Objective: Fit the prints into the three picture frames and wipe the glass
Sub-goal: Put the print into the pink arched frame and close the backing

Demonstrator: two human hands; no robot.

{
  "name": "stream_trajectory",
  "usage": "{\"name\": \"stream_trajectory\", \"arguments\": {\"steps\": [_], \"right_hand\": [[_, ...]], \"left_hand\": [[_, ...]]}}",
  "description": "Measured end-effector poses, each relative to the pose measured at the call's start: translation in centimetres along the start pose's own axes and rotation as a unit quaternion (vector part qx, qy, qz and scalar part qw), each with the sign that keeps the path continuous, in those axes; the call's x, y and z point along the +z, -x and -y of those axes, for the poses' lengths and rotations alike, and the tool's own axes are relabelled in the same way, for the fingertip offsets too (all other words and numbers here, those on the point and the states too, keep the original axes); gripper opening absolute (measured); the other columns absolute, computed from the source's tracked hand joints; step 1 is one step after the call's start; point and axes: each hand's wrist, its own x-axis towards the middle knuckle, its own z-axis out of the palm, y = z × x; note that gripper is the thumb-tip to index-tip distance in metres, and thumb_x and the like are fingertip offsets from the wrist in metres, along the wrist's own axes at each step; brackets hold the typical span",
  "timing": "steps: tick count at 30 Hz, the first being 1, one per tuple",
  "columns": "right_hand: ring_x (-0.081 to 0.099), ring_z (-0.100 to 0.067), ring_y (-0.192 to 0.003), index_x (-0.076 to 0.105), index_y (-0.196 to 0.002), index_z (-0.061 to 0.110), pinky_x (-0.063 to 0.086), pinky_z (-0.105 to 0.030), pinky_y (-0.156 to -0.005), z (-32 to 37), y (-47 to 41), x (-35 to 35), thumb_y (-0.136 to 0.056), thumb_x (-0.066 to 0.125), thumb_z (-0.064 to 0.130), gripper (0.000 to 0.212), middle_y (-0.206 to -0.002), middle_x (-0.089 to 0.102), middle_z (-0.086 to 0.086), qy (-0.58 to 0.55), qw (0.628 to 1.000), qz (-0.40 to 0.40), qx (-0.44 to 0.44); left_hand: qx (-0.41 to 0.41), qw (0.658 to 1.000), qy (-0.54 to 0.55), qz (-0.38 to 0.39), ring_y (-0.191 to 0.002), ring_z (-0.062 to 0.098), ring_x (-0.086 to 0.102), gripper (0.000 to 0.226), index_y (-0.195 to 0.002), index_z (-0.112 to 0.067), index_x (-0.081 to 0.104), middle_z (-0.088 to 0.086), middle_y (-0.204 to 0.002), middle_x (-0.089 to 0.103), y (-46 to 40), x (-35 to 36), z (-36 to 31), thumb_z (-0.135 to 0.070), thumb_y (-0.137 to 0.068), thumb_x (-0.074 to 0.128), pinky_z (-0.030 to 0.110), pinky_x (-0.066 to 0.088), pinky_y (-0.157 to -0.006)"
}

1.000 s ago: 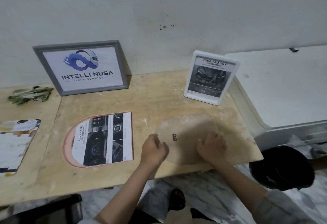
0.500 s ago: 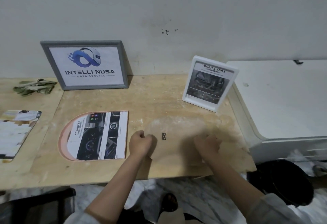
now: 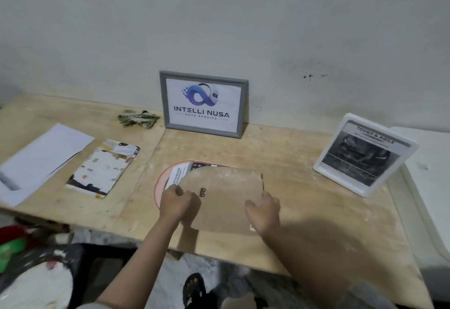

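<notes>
Two hands: left hand [image 3: 174, 202], right hand [image 3: 264, 212] grip backing board [image 3: 225, 202] (over print [image 3: 176, 177]).

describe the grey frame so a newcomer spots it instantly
On the wooden table, look to the back edge, against the white wall. The grey frame stands there upright, right of a crumpled cloth. It alone has a grey border and a blue logo print reading INTELLI NUSA; the white frame at right holds a dark print.
</notes>
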Motion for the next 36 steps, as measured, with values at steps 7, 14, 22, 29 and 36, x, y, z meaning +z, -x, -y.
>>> {"name": "stream_trajectory", "arguments": {"steps": [7, 14, 22, 29, 36], "right_hand": [[0.044, -0.032, -0.123, 0.05, -0.128, 0.003, 0.036, -0.039, -0.105, 4.0, 1.1, 5.6, -0.081, 0.058, 0.026, 0.053, -0.126, 0.049, -0.016, -0.011, 1.0, 0.014, -0.009], [0.047, -0.033, -0.113, 0.044, -0.129, -0.001, 0.041, -0.035, -0.095, 5.8, 0.9, 7.9, -0.086, 0.057, 0.018, 0.049, -0.126, 0.044, -0.02, -0.032, 0.999, -0.009, -0.012], [0.036, -0.025, -0.128, 0.03, -0.141, 0.007, 0.03, -0.032, -0.105, 5.6, 1.1, 9.4, -0.087, 0.052, 0.019, 0.06, -0.141, 0.031, -0.01, 0.002, 1.0, 0.01, 0.004], [0.012, -0.028, -0.143, 0.029, -0.143, 0.008, 0.018, -0.037, -0.114, 4.7, 1.1, 10.6, -0.085, 0.052, 0.024, 0.064, -0.152, 0.024, -0.01, 0.11, 0.993, 0.006, -0.029], [0.026, -0.03, -0.135, 0.04, -0.128, 0.008, 0.029, -0.036, -0.108, 4.1, -0.2, 9.2, -0.08, 0.059, 0.037, 0.059, -0.143, 0.03, -0.012, 0.254, 0.959, 0.05, -0.115]], "left_hand": [[0.011, 0.999, -0.032, 0.006, -0.063, 0.024, 0.042, 0.024, -0.068, -0.011, 0.04, 0.008, -0.068, 0.044, -4.2, -4.3, 2.7, -0.015, -0.081, 0.06, 0.032, 0.03, -0.052], [0.074, 0.995, -0.048, 0.043, -0.055, 0.015, 0.035, 0.031, -0.065, -0.013, 0.034, 0.002, -0.062, 0.037, -6.7, -5.0, 2.9, -0.012, -0.08, 0.061, 0.029, 0.025, -0.048], [0.109, 0.989, -0.049, 0.082, -0.056, 0.019, 0.039, 0.027, -0.067, -0.011, 0.038, 0.004, -0.064, 0.04, -8.0, -4.6, 4.2, -0.012, -0.074, 0.064, 0.029, 0.028, -0.049], [0.134, 0.971, -0.131, 0.148, -0.125, 0.035, 0.046, 0.053, -0.132, -0.004, 0.039, 0.021, -0.139, 0.044, -8.4, -4.2, 5.7, -0.019, -0.086, 0.061, 0.034, 0.039, -0.095], [0.205, 0.93, -0.26, 0.157, -0.137, 0.032, 0.033, 0.082, -0.137, -0.005, 0.034, 0.015, -0.149, 0.033, -9.3, -5.0, 5.8, -0.045, -0.075, 0.071, 0.043, 0.03, -0.109]]}}
